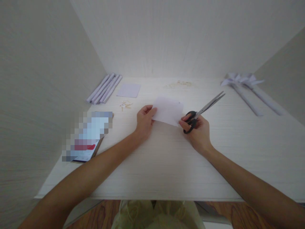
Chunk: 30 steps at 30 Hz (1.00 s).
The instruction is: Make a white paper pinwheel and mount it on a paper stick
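Observation:
A pale square of paper (168, 110) is held up off the white table between my two hands. My left hand (145, 122) pinches its left edge between thumb and fingers. With its fingers through the black handles, my right hand (197, 132) holds a pair of scissors (206, 107), the blades pointing up and to the right. The fingertips of that hand are also at the paper's lower right corner. A small dark mark shows near the paper's upper right corner.
On the left lie several rolled paper tubes (105, 89), a flat paper square (128, 90), small tan strips (126, 104) and a phone (91, 133). Two tubes with flared paper ends (247, 98) lie at the right. Tan bits (183, 83) are near the back wall; side walls enclose the table.

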Tool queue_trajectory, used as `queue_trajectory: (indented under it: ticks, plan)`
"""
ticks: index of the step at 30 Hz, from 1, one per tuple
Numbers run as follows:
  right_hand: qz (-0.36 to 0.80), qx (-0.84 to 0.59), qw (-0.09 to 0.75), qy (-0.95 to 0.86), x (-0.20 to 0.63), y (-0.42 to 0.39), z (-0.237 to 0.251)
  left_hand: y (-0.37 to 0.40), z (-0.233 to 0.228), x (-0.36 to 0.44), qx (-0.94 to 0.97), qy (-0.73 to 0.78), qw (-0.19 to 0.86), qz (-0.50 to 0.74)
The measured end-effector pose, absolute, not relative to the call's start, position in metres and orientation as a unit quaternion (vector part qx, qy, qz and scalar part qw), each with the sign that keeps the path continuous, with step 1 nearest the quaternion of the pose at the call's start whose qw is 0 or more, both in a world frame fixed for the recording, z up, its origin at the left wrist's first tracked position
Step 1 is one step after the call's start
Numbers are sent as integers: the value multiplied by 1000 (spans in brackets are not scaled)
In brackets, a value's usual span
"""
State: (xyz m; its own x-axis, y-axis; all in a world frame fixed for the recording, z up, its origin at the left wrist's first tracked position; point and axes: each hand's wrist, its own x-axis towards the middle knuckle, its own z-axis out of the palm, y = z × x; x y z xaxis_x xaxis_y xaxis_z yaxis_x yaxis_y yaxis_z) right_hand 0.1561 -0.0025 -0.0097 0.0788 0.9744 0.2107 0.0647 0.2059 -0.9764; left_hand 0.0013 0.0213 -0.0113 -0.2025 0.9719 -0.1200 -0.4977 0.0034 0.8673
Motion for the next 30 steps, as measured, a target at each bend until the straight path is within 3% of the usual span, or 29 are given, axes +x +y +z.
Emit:
queue_trajectory:
  ticks: [5, 15, 22, 30]
  plan:
    - [392, -476, 603, -505, 161, 4, -13, 21, -14, -1, 342, 430, 564, 617]
    - [472, -433, 645, -417, 159, 8, -9, 7, -9, 6, 396, 398, 661, 497]
    - [462, -455, 654, -388, 158, 9, -9, 6, -16, 8, 422, 423, 598, 535]
    - [490, -435, 602, -456, 156, 2, -11, 6, -22, 10, 422, 457, 536, 571]
